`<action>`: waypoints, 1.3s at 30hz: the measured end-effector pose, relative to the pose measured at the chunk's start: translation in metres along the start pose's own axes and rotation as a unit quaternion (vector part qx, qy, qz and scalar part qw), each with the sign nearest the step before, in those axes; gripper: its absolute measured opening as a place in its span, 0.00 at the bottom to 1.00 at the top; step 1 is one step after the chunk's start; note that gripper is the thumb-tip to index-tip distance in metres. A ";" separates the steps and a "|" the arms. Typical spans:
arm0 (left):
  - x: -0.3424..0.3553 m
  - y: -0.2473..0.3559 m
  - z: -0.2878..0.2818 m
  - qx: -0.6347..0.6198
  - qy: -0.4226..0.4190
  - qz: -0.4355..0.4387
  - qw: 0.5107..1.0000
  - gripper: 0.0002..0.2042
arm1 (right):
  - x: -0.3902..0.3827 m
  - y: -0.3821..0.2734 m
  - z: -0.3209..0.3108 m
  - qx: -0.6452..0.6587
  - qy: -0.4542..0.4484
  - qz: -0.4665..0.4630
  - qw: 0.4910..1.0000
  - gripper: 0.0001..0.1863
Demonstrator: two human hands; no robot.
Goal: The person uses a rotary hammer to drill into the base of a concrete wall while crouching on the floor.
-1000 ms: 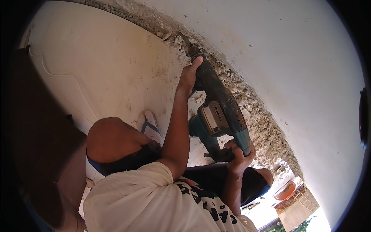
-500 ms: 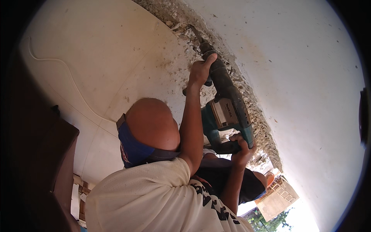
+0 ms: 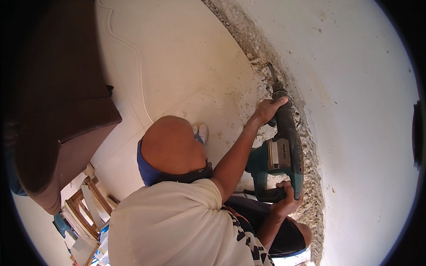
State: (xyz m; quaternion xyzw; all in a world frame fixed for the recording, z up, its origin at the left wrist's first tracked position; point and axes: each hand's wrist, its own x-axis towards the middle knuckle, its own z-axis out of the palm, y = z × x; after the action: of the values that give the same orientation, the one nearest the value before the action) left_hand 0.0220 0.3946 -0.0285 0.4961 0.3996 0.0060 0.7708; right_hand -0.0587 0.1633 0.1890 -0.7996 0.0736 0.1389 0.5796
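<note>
A teal and black demolition hammer (image 3: 279, 153) lies along a rough broken strip between the floor and a white wall. Its chisel bit (image 3: 271, 71) points away from me, with the tip against the rubble (image 3: 259, 66). My left hand (image 3: 267, 111) is closed at the front of the hammer, by the side handle, its thumb over the dark barrel. Around the rear handle, my right hand (image 3: 287, 199) is wrapped; whether a finger presses the trigger is hidden. Both arms reach forward from my white shirt, past my bent knees.
The white wall (image 3: 364, 133) rises close on the right. Pale floor tiles (image 3: 186, 53) spread to the left, crossed by a white cable (image 3: 140, 66). A brown sofa (image 3: 84, 128) stands at far left. Below it are a wooden frame (image 3: 84, 206) and a teal tool (image 3: 62, 225).
My view has shifted and turned, showing more of the sofa and floor. The hammer appears lower, further right and more upright in the picture. Both hands keep their hold.
</note>
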 end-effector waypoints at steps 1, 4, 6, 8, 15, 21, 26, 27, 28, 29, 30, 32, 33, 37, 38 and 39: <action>-0.007 0.005 0.007 -0.017 0.005 0.020 1.000 0.38 | 0.004 -0.002 0.002 0.001 -0.003 0.004 1.000 0.07; -0.014 0.015 0.012 -0.059 -0.018 0.013 0.998 0.34 | 0.000 -0.016 0.003 -0.036 0.018 -0.006 0.999 0.06; -0.020 0.022 0.013 -0.132 -0.037 0.011 0.990 0.33 | 0.003 -0.007 -0.004 -0.011 0.017 0.034 0.999 0.06; -0.022 0.020 0.016 -0.131 -0.046 0.000 0.990 0.32 | 0.005 -0.002 -0.010 -0.001 0.005 0.034 0.999 0.07; -0.015 0.020 0.021 -0.109 -0.039 -0.020 0.993 0.30 | 0.008 0.006 -0.015 0.001 0.023 0.037 0.999 0.11; -0.012 0.026 0.019 -0.080 0.003 -0.036 0.996 0.31 | 0.019 0.001 -0.019 -0.050 -0.005 0.024 0.998 0.05; -0.012 0.033 0.027 -0.109 0.022 -0.033 0.993 0.30 | 0.032 0.016 -0.022 -0.104 -0.007 -0.033 0.994 0.05; -0.011 0.034 0.027 -0.106 0.021 -0.034 0.994 0.31 | 0.032 0.016 -0.023 -0.107 -0.003 -0.032 0.994 0.05; -0.009 0.034 0.027 -0.102 0.020 -0.036 0.994 0.31 | 0.034 0.014 -0.023 -0.111 -0.006 -0.034 0.993 0.04; -0.008 0.033 0.028 -0.102 0.024 -0.035 0.994 0.31 | 0.036 0.012 -0.023 -0.114 -0.010 -0.034 0.993 0.04; -0.007 0.032 0.029 -0.102 0.030 -0.034 0.994 0.31 | 0.037 0.009 -0.023 -0.118 -0.015 -0.034 0.992 0.03; -0.006 0.032 0.030 -0.097 0.035 -0.031 0.994 0.31 | 0.039 0.006 -0.024 -0.100 -0.017 -0.020 0.995 0.02; -0.004 0.032 0.029 -0.093 0.035 -0.030 0.995 0.31 | 0.040 0.005 -0.025 -0.079 -0.013 -0.007 0.997 0.03; 0.004 0.028 0.027 -0.060 0.045 -0.036 0.997 0.32 | 0.049 0.001 -0.024 -0.006 -0.003 0.039 0.999 0.11; 0.005 0.026 0.027 -0.059 0.046 -0.034 0.997 0.32 | 0.050 0.000 -0.025 -0.015 -0.007 0.036 0.999 0.10; 0.007 0.027 0.027 -0.060 0.047 -0.033 0.997 0.33 | 0.053 -0.001 -0.026 -0.025 -0.012 0.032 0.999 0.09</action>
State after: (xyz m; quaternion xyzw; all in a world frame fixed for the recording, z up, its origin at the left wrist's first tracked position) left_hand 0.0538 0.3903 -0.0071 0.4346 0.4504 0.0283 0.7794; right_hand -0.0050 0.1418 0.1812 -0.8095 0.0884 0.1687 0.5554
